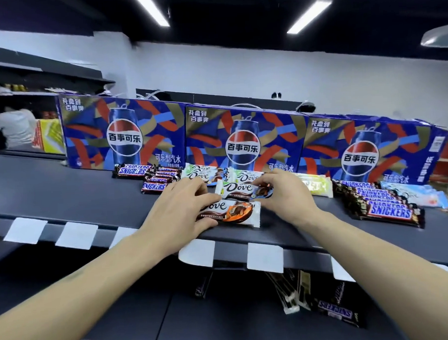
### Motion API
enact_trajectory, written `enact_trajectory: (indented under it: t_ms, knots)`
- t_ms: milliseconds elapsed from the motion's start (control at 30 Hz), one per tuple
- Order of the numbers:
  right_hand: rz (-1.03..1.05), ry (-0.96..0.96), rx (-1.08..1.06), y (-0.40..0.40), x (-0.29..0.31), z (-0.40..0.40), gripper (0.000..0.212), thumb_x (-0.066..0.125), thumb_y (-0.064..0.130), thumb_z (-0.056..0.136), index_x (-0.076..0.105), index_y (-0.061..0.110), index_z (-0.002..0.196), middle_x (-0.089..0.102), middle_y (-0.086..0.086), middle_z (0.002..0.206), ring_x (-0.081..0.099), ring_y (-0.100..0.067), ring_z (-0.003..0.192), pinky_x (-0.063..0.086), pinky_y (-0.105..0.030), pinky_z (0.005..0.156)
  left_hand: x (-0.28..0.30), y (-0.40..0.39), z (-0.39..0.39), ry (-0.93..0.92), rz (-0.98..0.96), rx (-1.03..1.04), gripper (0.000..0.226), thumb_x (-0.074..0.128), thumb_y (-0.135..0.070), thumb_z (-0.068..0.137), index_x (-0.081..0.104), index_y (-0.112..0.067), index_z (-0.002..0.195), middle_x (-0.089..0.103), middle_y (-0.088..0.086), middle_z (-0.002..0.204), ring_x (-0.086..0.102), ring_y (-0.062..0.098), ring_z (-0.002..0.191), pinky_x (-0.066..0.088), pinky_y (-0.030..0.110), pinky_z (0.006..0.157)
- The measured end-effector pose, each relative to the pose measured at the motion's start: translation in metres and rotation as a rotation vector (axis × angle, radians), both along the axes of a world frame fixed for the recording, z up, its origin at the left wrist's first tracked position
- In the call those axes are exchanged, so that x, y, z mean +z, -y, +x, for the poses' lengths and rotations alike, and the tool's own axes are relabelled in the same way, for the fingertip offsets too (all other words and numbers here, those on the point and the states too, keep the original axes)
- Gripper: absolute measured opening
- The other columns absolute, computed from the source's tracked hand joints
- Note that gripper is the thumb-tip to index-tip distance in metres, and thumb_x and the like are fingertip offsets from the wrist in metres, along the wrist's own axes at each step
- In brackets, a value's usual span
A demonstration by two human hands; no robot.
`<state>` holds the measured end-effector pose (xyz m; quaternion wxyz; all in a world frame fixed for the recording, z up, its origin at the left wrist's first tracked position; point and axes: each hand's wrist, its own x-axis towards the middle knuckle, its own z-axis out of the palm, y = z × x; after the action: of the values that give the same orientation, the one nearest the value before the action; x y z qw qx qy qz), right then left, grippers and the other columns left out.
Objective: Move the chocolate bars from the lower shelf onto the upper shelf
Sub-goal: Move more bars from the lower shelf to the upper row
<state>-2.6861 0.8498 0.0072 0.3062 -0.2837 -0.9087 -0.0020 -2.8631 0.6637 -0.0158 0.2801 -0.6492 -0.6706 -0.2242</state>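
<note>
White Dove bar (240, 187) pinched by right hand (288, 192), orange-end Dove bar (230, 212) gripped under left hand (179, 210), upper shelf (65, 197)

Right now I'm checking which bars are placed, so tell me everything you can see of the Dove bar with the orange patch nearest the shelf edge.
The Dove bar with the orange patch is a long flat bar in a glossy white and brown wrapper with crimped ends; the orange picture of chocolate pieces sits toward its right end. It lies flat on the upper shelf, close to the front edge, label up. The left hand holds its left end, fingers over the top and thumb along the near edge. Just behind it lies another Dove bar, held by the right hand.
</note>
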Motion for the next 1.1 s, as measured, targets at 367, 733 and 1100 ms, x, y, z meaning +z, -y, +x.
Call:
enact_trajectory:
  t_ms: [367,733,1100]
  knots:
    - [-0.078,0.042,0.089,-0.021,-0.008,-0.08,0.048,0.083,0.04,0.072,0.07,0.023,0.116,0.061,0.001,0.102,0.058,-0.021,0.098,0.048,-0.034,0.083,0.0,-0.007,-0.05,0.017,-0.03,0.102,0.046,0.076,-0.044,0.075,0.066,-0.03,0.118,0.052,-0.007,0.098,0.05,0.017,0.09,0.039,0.029,0.08]
    - [-0.103,0.039,0.139,-0.036,-0.012,-0.125,0.045,0.072,0.017,0.078,0.067,0.019,0.122,0.062,-0.001,0.109,0.057,-0.021,0.106,0.049,-0.038,0.09,-0.002,-0.012,-0.063,0.023,-0.029,0.101,0.044,0.077,-0.043,0.073,0.065,-0.033,0.114,0.052,-0.008,0.096,0.048,0.015,0.087,0.037,0.026,0.078]
    - [-0.073,-0.169,0.04,-0.066,-0.004,-0.052,0.027,0.066,0.025,0.09,0.066,0.021,0.116,0.063,0.005,0.11,0.059,-0.013,0.103,0.049,-0.031,0.089,0.006,-0.066,-0.022,0.011,-0.104,0.039,0.044,0.071,-0.038,0.076,0.066,-0.031,0.119,0.053,-0.005,0.096,0.052,0.019,0.092,0.036,0.028,0.076]
